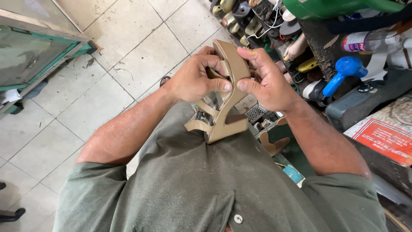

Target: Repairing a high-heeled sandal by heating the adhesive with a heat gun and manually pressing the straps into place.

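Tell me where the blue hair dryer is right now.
In the head view, the blue plastic hair dryer lies on the cluttered workbench at upper right, beyond the right hand, which with the left hand holds a tan strappy wedge sandal.

You hold a tan strappy sandal (223,101) upright against your green shirt (201,180), left hand (195,79) and right hand (264,77) gripping it, thumbs pressing its sole edge. A blue hairdryer (345,71) lies on the cluttered bench (365,103) beside you.
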